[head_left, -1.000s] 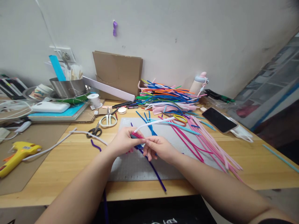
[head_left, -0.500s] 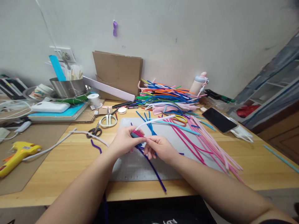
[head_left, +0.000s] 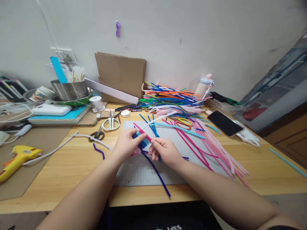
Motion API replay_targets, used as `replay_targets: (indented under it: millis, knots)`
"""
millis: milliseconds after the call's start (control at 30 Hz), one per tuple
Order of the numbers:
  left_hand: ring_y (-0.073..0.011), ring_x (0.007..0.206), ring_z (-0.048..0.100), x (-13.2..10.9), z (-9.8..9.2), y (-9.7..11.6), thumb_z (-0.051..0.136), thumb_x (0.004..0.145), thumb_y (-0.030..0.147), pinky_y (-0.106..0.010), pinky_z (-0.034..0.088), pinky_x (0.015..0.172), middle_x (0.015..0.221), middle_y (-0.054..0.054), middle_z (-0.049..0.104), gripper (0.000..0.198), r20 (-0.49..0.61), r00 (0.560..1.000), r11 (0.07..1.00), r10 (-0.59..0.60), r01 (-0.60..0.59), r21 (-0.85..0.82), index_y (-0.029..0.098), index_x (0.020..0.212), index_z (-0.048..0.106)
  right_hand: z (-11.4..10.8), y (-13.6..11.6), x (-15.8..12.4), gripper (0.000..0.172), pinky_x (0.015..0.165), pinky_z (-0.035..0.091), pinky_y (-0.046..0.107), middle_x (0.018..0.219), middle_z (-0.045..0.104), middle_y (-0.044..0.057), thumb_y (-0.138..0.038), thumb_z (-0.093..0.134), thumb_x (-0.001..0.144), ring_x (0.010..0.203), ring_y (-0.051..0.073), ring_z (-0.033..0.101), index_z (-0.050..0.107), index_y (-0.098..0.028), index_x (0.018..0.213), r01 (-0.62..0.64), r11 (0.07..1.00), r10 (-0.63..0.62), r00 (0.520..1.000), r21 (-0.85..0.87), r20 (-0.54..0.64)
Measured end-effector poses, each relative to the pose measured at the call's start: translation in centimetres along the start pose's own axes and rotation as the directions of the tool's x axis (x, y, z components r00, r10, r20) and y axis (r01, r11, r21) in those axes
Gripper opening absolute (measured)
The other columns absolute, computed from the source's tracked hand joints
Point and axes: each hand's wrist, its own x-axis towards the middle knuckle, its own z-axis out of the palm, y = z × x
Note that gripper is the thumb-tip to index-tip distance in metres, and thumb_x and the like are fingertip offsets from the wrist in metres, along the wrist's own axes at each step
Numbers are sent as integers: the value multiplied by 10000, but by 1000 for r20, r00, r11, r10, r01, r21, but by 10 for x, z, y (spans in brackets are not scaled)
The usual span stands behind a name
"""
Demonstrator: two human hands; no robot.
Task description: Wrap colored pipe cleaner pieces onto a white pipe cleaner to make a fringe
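Note:
My left hand (head_left: 128, 142) is closed around a small bundle of blue and purple pipe cleaners (head_left: 143, 143), thumb on top. A pink pipe cleaner (head_left: 142, 130) lies across that bundle. My right hand (head_left: 164, 150) pinches the pink one's near end between thumb and forefinger, its other fingers curled. From the bundle a white pipe cleaner (head_left: 158, 118) sticks out toward the back right. A long purple pipe cleaner (head_left: 157, 175) trails from below the hands toward the table's front edge. The left palm hides part of the bundle.
Under the hands lies a grey cutting mat (head_left: 130, 175). Pink pipe cleaners (head_left: 213, 140) spread to the right, near a phone (head_left: 225, 123). At left are white-handled scissors (head_left: 111, 124), black scissors (head_left: 96, 135) and a yellow glue gun (head_left: 22, 158). A colourful pipe-cleaner pile (head_left: 172, 95) stands behind.
My left thumb has drawn back, so more of the blue bundle and the pink pipe cleaner shows. The hands are slightly farther apart, and the white pipe cleaner's tip has swung up and left.

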Motion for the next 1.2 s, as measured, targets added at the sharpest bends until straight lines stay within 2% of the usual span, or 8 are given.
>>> replay_targets:
  millis: [200,467,567,733,967,1200]
  knots:
    - [-148,615,577,0,0,0,522,740,456,-236,451,576,681,-31,648,341,82,996,989,-34,46,-143,135,758,637,0,3,1,355,345,369,150,551,592,6,-448,463,817,390,65,528,567,-132,693,40,999,-40,999,-20,-18]
    - [-154,618,583,1,0,-5,564,708,475,-261,465,603,696,-44,652,363,100,992,971,-79,99,-217,129,774,650,0,5,0,300,375,400,162,586,599,-2,-418,461,827,414,70,543,572,-143,790,67,998,-67,998,-6,0]
    - [-148,618,587,2,-1,-3,598,690,456,-257,467,598,711,-40,655,349,135,985,939,-104,142,-314,130,809,634,1,5,-1,290,381,401,163,583,593,-9,-413,458,830,419,72,546,575,-148,835,67,998,-67,998,-9,13]
    - [-130,573,581,0,-2,2,638,681,393,-256,472,580,682,-34,648,295,201,967,856,-154,232,-462,123,797,602,1,5,-1,297,385,403,160,577,586,-6,-421,457,830,416,69,544,562,-145,801,70,998,-70,997,-8,22]
    - [-125,544,578,0,-6,4,674,645,353,-249,465,573,654,-21,655,253,171,969,841,-180,241,-485,127,749,625,1,2,-1,332,361,401,174,593,603,-3,-497,442,811,416,100,571,476,-168,845,-3,990,-3,999,139,39]
    - [-119,533,566,-1,-5,5,668,654,359,-234,450,547,620,-18,643,247,170,973,882,-157,216,-420,122,710,628,2,1,-2,268,346,362,145,569,589,-29,-432,485,809,389,68,544,483,-167,770,17,1000,-18,999,17,44]
